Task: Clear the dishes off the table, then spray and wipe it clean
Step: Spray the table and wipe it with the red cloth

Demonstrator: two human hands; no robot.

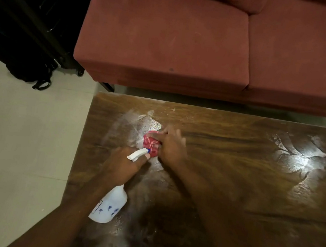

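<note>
No dishes show on the wooden table (234,173) now. The person's right hand (170,147) is curled tight around a bunched red cloth (151,142) and presses it flat on the wood, up at about eleven o'clock from the table's middle. The left hand (120,167) grips the neck of a white spray bottle (110,205) — one finger sits by the trigger, and the nozzle points at the cloth. The bottle tilts over the table's left edge, around eight o'clock.

Wet, shiny patches show near the cloth and far off at three o'clock, so I think the wiping is only partly done.

What could go wrong? The nozzle is almost touching the cloth hand, so a squeeze could wet the fingers, not the table. The wet patch at three o'clock could dry into streaks if it waits too long. The red sofa (168,42) sits close at twelve o'clock — a high spray could land on it.
</note>
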